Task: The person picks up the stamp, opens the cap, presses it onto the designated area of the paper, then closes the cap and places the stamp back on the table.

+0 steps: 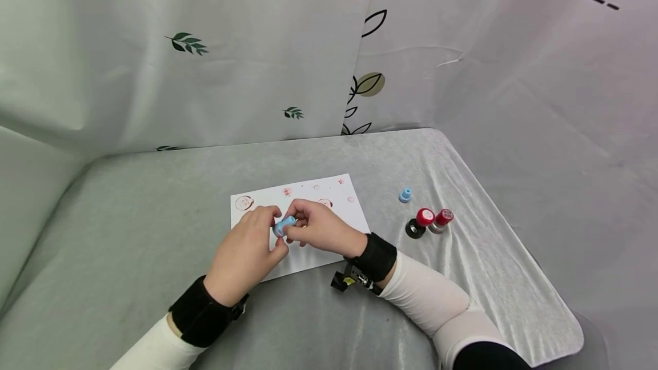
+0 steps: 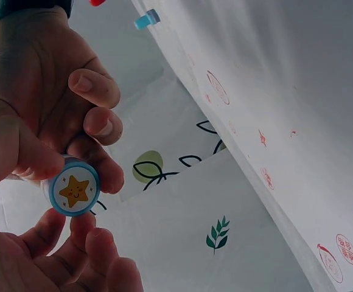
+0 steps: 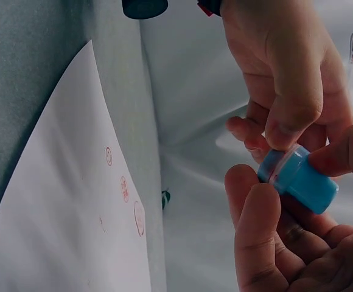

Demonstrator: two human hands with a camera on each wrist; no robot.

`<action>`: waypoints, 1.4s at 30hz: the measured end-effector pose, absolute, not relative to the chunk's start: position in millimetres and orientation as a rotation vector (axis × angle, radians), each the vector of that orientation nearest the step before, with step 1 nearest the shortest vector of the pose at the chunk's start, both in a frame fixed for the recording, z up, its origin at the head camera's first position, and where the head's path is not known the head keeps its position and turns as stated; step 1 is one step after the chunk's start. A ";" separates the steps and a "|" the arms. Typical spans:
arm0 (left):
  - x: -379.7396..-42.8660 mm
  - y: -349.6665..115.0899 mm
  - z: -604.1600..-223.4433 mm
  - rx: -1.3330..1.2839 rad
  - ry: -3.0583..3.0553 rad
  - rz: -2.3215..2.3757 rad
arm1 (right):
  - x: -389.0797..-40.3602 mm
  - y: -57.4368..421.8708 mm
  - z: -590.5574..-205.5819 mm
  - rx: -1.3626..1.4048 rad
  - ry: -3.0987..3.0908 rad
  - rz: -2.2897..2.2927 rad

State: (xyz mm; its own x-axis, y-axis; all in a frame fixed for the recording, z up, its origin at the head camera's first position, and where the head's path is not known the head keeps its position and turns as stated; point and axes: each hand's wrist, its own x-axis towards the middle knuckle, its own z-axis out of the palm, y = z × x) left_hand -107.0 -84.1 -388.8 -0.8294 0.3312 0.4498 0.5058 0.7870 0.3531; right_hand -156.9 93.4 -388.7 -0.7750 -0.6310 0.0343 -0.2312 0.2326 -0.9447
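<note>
- While the left hand (image 1: 252, 244) pinches a small light-blue plastic cylinder (image 1: 284, 226), the right hand (image 1: 323, 228) grips it too.
- Cylinder position: above a white rectangular paper sheet (image 1: 308, 261) bearing red prints (image 1: 287, 192).
- Beyond the right hand: a light-blue stepped plastic piece (image 1: 405, 195).

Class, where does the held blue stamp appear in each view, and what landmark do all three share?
Head: stamp, slightly left of and below centre.
Left wrist: stamp, left, below centre.
Right wrist: stamp, right, below centre.
Shared landmark: white paper.
</note>
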 end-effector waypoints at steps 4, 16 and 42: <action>-106.4 -84.1 -389.3 -0.651 -2.594 -0.656 | -148.8 91.9 -373.4 -0.786 2.184 -1.554; -103.5 -87.1 -388.5 -0.635 -2.646 -0.612 | -138.0 87.2 -358.0 -0.739 2.246 -1.518; -111.0 -184.9 -410.7 -0.285 -3.064 -0.470 | -177.1 118.9 -372.9 -0.743 2.242 -1.600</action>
